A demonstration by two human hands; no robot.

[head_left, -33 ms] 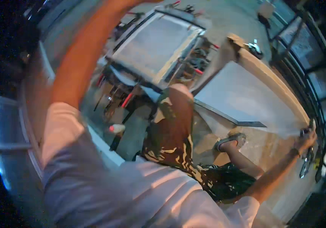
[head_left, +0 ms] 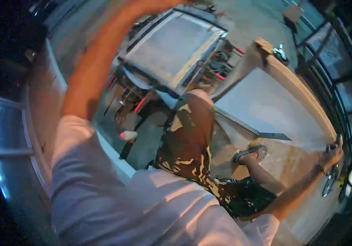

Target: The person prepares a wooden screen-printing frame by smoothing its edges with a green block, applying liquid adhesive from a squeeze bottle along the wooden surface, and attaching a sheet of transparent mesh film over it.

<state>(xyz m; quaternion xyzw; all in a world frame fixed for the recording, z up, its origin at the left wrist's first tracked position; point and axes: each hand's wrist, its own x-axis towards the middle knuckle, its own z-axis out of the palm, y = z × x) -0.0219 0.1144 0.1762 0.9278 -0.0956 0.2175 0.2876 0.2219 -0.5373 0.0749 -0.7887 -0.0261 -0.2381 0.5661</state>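
Note:
My left arm [head_left: 94,65] reaches up past a white framed panel [head_left: 172,49]. My left hand [head_left: 186,2] is blurred at the top edge, its fingers mostly hidden. Low at the right, my right hand [head_left: 332,156] is closed around a dark object [head_left: 331,147], too small to name, at the end of a long pale wooden edge [head_left: 299,86]. That edge borders a grey-white sheet [head_left: 254,106] with a dark strip along its near side. My bent knee [head_left: 198,100], in camouflage shorts, is between the panel and the sheet.
Several red-handled clamps [head_left: 141,104] surround the framed panel. A pale bottle with a red cap [head_left: 129,135] lies at lower left. A dark metal frame with panes [head_left: 344,98] stands along the right, and a brownish board [head_left: 40,119] along the left.
The whole view has shifted slightly right and down. My left arm has swung a little rightward at the top; my right hand stays at the end of the wooden edge.

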